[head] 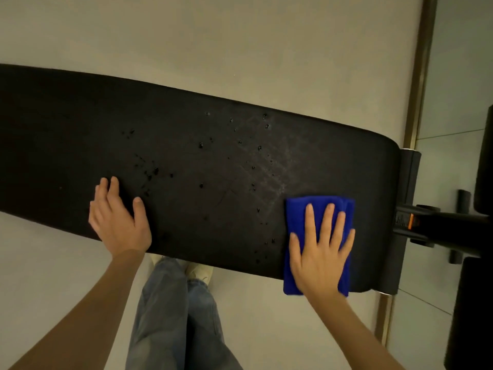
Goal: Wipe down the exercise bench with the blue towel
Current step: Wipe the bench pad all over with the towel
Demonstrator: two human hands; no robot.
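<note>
On the long black textured padded bench (186,161) with many droplets, right hand (321,252) presses spread fingers flat on one folded blue fluffy towel (296,217); left hand (120,217) rests flat, fingers spread.

A folded blue towel (296,217) is pressed flat onto the near right end of the black exercise bench (186,145) by the right grip (322,252), its fingers straight and spread. The left grip (120,220) is laid open on the pad near its front edge, well apart from the towel. Wet droplets (153,170) are scattered across the pad between them. Legs in jeans (173,316) are seen below, over a pale floor (240,36).
</note>
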